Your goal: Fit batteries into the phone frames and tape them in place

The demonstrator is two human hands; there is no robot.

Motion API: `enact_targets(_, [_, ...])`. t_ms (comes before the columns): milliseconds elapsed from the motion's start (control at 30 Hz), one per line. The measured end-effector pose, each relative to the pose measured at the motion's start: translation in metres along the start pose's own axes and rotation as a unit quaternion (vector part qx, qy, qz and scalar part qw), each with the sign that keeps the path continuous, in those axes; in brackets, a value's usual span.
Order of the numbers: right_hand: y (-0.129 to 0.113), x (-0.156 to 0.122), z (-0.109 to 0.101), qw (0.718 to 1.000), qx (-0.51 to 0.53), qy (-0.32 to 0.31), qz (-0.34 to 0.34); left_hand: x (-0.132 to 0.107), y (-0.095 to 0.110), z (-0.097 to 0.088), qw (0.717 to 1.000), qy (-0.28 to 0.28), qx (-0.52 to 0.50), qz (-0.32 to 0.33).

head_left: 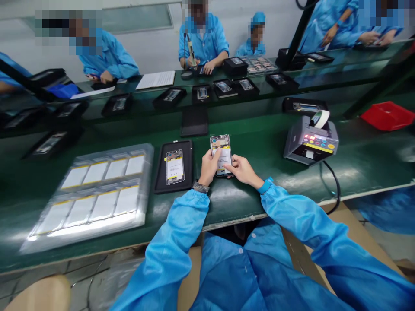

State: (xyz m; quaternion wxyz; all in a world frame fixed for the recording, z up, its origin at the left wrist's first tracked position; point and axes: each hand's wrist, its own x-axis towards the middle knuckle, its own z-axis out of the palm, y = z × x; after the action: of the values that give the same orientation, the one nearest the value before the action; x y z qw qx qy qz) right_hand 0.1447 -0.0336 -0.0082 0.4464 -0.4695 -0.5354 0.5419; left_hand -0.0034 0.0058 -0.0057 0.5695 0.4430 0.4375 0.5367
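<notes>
Between my two hands is an opened smartphone (223,151), its white battery and circuit parts facing up. My left hand (210,167) grips its left edge, with the thumb lying over the battery. On the lower right side, my right hand (242,169) holds the phone too, its thumb on the battery's lower part. Just left of my hands, a second opened phone (175,166) lies in a black tray (158,179). Farther left, a clear plastic tray (147,172) carries several white batteries (98,172) in two rows.
A tape dispenser (311,140) stands at the right, its black cable (337,185) running over the table edge. A red bin (387,115) sits beyond it. An empty black tray (194,122) lies ahead. Phones in black trays line the raised shelf (145,110); co-workers in blue work behind it.
</notes>
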Motion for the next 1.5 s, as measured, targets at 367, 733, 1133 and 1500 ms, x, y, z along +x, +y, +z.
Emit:
enact_targets(367, [0.007, 0.004, 0.01, 0.998, 0.03, -0.044, 0.015, 0.007, -0.009, -0.005, 0.99, 0.124, 0.049, -0.037])
enact_targets(733, [0.005, 0.005, 0.001, 0.996, 0.08, -0.038, 0.0, 0.008, 0.003, -0.016, 0.991, -0.085, -0.024, -0.102])
enact_targets(1133, [0.003, 0.009, -0.011, 0.994, 0.1, -0.027, -0.02, 0.004, 0.005, -0.019, 0.98, -0.169, 0.014, -0.102])
enact_targets(1500, [0.0, 0.006, -0.014, 0.993, 0.097, -0.069, -0.015, 0.006, 0.003, -0.02, 0.986, -0.161, 0.039, -0.023])
